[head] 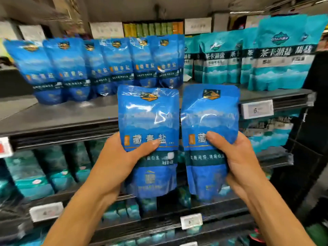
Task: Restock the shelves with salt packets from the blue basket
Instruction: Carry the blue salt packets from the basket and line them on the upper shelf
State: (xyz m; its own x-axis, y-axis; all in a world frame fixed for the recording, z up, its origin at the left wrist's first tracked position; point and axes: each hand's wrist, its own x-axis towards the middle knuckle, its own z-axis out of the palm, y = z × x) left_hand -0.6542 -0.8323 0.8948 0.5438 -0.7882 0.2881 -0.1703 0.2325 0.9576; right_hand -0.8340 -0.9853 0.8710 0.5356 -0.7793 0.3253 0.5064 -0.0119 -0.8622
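My left hand [115,162] grips an upright blue salt packet [149,118], thumb across its printed front. My right hand [237,157] grips a second blue salt packet [211,114] beside it, their edges nearly touching. Both packets are raised in front of the edge of the grey top shelf [67,116]. At the back of that shelf stands a row of several matching blue packets [99,66]. The blue basket is out of view.
Teal salt bags [276,55] fill the right part of the top shelf. Price tags [256,109] clip to the shelf edges. Lower shelves [44,174] hold teal packages. A dark upright frame [308,157] stands at the right.
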